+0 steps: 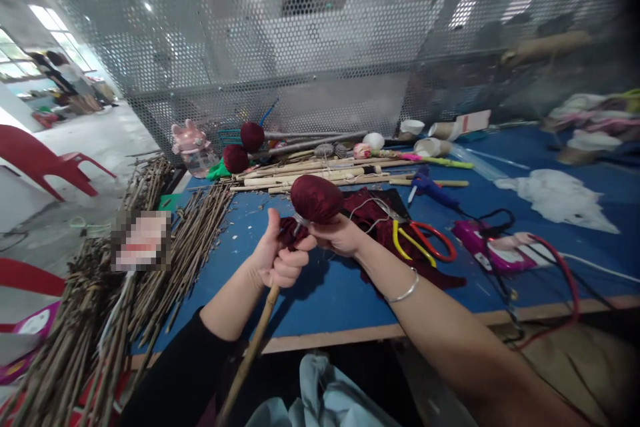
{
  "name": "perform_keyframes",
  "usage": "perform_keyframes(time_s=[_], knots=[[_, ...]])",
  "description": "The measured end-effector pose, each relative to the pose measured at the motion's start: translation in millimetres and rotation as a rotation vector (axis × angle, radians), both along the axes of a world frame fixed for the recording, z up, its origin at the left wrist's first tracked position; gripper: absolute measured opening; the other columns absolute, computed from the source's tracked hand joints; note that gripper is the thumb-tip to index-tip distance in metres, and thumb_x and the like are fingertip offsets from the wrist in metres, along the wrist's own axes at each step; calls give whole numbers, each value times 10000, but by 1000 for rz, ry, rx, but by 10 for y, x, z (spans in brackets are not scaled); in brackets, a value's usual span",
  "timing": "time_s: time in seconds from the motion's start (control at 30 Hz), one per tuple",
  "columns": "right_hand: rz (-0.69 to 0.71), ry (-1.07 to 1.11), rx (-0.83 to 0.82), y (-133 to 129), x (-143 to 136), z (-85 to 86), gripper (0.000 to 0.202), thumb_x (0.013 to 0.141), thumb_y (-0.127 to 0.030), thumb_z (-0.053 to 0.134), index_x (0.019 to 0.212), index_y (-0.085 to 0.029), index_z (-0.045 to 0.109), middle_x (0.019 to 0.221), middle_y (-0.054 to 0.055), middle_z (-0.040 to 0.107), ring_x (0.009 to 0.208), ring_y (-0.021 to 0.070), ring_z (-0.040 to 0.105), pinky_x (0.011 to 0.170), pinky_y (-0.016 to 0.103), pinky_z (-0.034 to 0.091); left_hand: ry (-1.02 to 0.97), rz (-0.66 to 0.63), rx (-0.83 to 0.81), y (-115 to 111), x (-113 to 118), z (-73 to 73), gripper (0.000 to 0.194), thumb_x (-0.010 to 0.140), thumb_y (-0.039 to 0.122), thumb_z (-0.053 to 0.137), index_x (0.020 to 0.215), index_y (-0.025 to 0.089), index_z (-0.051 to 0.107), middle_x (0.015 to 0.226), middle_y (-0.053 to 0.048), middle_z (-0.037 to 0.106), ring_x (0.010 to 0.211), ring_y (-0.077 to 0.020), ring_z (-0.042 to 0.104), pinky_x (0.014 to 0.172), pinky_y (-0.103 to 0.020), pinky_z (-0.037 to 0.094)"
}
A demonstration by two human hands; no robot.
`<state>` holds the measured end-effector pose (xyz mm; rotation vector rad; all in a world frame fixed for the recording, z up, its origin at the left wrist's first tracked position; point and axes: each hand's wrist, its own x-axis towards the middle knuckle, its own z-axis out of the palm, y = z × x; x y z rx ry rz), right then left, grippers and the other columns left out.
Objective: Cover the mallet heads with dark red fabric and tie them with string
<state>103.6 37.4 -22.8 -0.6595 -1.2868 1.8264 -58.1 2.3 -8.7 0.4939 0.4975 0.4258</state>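
A dark red cloth-covered ball [315, 199] tops a thin wooden stick [253, 353] that slants down toward my lap. My left hand [283, 260] is wrapped round the stick just below the ball, its thumb pointing up beside gathered red cloth [289, 231]. A pale tie circles the neck of the cloth. Under the right side of the ball, my right hand [336, 235] holds the neck with its fingers, which are partly hidden. To the right, scissors [433, 241] with red and yellow handles lie on dark red cloth [380, 240].
Bundles of twigs [185, 260] cover the left of the blue table [320, 310]. Behind the ball lie sticks, with two more red balls [253, 137]. A blue glue gun [434, 190], a purple power strip [473, 245] and cables are on the right. A perforated metal screen [320, 47] stands behind.
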Motion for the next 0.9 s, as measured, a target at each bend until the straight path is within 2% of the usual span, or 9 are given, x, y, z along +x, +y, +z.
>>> perform_keyframes(time_s=[0.13, 0.27, 0.37, 0.43, 0.47, 0.57, 0.7, 0.8, 0.9], knots=[[-136, -7, -6, 69, 11, -83, 323, 525, -377, 778, 651, -155, 580, 418, -71, 465, 329, 31, 278, 342, 199, 163, -9, 85, 40, 41, 67, 6, 751, 536, 871, 253, 745, 175, 441, 457, 106, 217, 307, 13, 33, 248, -112, 48], [-124, -3, -2, 125, 17, -117, 317, 570, -383, 750, 730, -148, 610, 450, -64, 489, 330, 29, 268, 331, 197, 152, 293, 275, 163, 28, 115, 78, 754, 649, 815, 205, 870, 160, 507, 582, 10, 488, 336, -55, 369, 336, -198, 363], [-141, 1, 28, 151, 19, -103, 330, 583, -401, 735, 753, -145, 615, 450, -66, 476, 318, 23, 236, 322, 204, 133, 769, 735, 536, -43, 114, 180, 641, 759, 701, 289, 1027, 161, 507, 869, -82, 605, 676, -158, 597, 616, -302, 492], [-148, -10, 49, 155, 15, -79, 338, 593, -403, 723, 780, -142, 617, 469, -64, 482, 318, 20, 224, 321, 207, 115, 1080, 985, 931, -119, 131, 279, 511, 812, 572, 385, 1074, 151, 509, 1040, -117, 590, 932, -196, 576, 814, -335, 450], [-152, -20, 65, 151, 11, -63, 336, 600, -400, 716, 788, -139, 617, 469, -65, 474, 320, 20, 220, 323, 208, 112, 1201, 1024, 1118, -161, 153, 332, 453, 827, 507, 413, 1078, 144, 519, 1101, -129, 575, 1023, -210, 539, 888, -347, 408], [-161, -46, 111, 116, -12, -11, 294, 627, -374, 688, 780, -134, 614, 418, -86, 395, 334, 30, 231, 338, 205, 147, 1407, 841, 1376, -262, 278, 458, 367, 872, 378, 365, 1081, 142, 553, 1120, -144, 591, 1070, -237, 524, 925, -370, 370], [-168, -78, 140, 69, -56, 18, 264, 649, -365, 651, 785, -140, 618, 454, -52, 469, 439, 82, 414, 424, 207, 293, 1487, 635, 1244, -235, 422, 436, 371, 888, 327, 312, 1079, 128, 559, 961, -167, 651, 893, -257, 608, 780, -370, 434], [-180, -93, 164, 76, -69, 0, 250, 651, -387, 641, 690, -143, 607, 578, 9, 583, 571, 127, 523, 523, 230, 377, 1360, 656, 1171, -145, 427, 302, 325, 875, 316, 346, 999, 133, 583, 905, -146, 662, 810, -229, 623, 715, -336, 456], [-216, -117, 145, 104, -52, -14, 271, 653, -406, 640, 682, -139, 607, 598, 21, 599, 570, 126, 526, 527, 232, 379, 1077, 678, 1034, -117, 411, 142, 351, 825, 290, 456, 1148, 166, 515, 904, -100, 663, 708, -177, 631, 606, -272, 476]])
